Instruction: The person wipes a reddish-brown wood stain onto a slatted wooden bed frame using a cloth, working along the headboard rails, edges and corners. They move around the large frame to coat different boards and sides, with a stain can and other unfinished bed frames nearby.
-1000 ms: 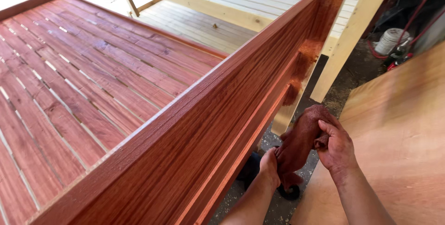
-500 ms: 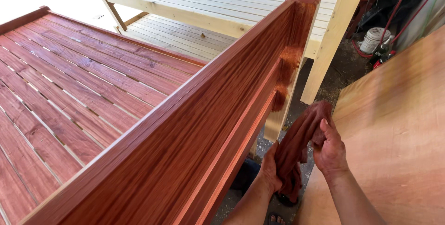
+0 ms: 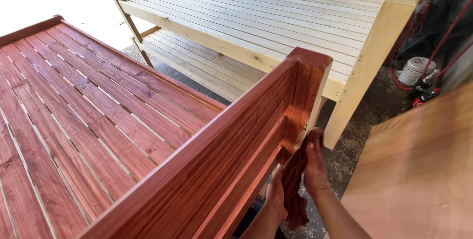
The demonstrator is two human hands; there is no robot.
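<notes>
Single head view looks steeply down, close over the stained rail (image 3: 207,170)

Few packaged goods show, and no signs, labels or screens can be made out. At the far right, on the dirt floor past the unstained bed frame's pale corner post, stands a white plastic tub (image 3: 416,70), round and ribbed, with a lid. Just beside it, lower right, lie two drink bottles: a dark bottle (image 3: 426,82) with a pale cap, leaning, and a red-wrapped bottle (image 3: 425,97) lying near the orange board's edge.
</notes>
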